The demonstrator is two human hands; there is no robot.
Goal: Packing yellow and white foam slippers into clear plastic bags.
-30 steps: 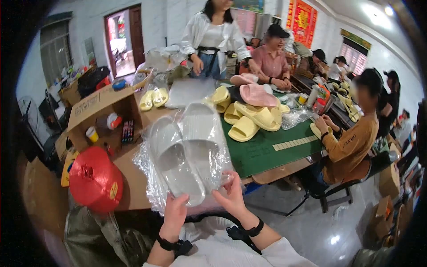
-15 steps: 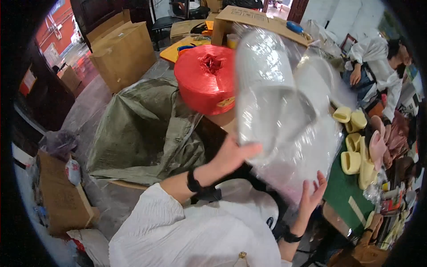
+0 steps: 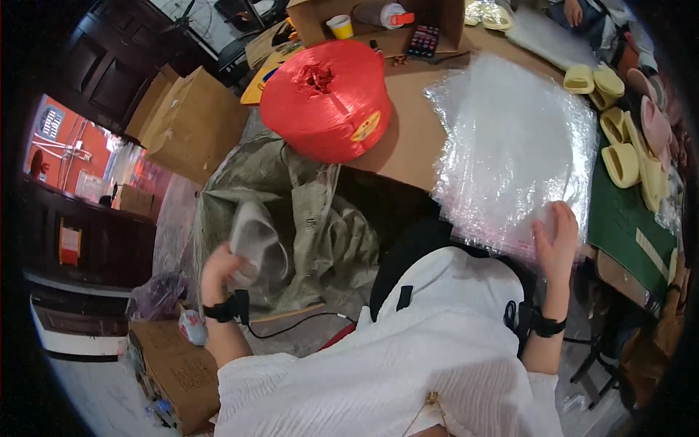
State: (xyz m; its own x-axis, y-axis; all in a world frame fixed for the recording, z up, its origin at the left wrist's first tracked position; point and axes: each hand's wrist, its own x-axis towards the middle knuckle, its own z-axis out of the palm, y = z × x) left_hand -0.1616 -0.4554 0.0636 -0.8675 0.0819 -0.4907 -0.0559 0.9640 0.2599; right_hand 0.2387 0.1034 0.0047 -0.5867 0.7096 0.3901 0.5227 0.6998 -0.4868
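Note:
My left hand (image 3: 221,266) is over the mouth of an olive-green woven sack (image 3: 309,218), its fingers closed on the near edge of a pair of white slippers in a clear bag (image 3: 259,247). The slippers are slightly smeared by motion and tilt down into the sack. My right hand (image 3: 558,239) rests at the near edge of a fanned stack of clear plastic bags (image 3: 510,138), thumb and fingers apart. The bags lie flat on a brown table (image 3: 415,138).
A big red roll of plastic twine (image 3: 328,102) stands left of the bags. Behind it, an open cardboard box (image 3: 451,18) holds a yellow-and-white cup (image 3: 339,27). Yellow slippers (image 3: 621,164) and pink slippers (image 3: 655,127) lie at the right. Cardboard cartons (image 3: 196,131) stand at the left.
The bagged white slippers went from above the table, left and down to the sack, in my left hand. My right hand moved to the bag stack's near edge. The view has turned.

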